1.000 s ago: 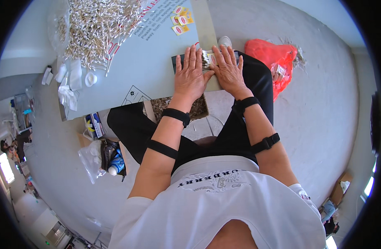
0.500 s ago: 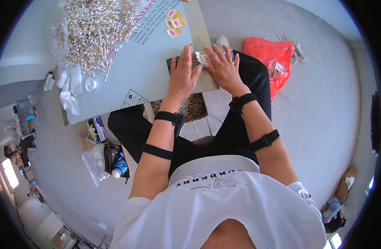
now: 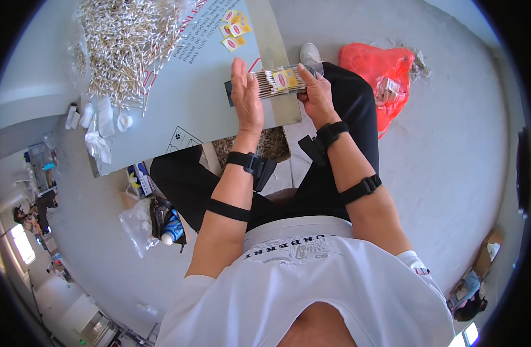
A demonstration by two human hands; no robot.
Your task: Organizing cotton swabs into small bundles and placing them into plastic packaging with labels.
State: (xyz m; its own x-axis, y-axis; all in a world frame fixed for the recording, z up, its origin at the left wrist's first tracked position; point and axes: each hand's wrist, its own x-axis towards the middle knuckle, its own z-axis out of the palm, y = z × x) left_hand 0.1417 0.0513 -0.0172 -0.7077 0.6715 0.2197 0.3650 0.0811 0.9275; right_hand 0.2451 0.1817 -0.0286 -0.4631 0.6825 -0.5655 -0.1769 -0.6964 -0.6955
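Far on the left, a big heap of white cotton swabs [image 3: 126, 46] lies on the pale grey board [image 3: 190, 110]. Next comes the left hand [image 3: 247, 98]. It is flat and wide, fingers straight, and its palm presses the left end of a long clear pack of cotton swabs with a yellow and red label [image 3: 281, 81]. The pack lies sideways, left to right, between both hands, over the near right edge of the board. The right hand [image 3: 316, 95] curls around the pack's right end and holds it. Both hands touch it. Farther right, a red plastic bag [image 3: 381, 63] sits on the floor.
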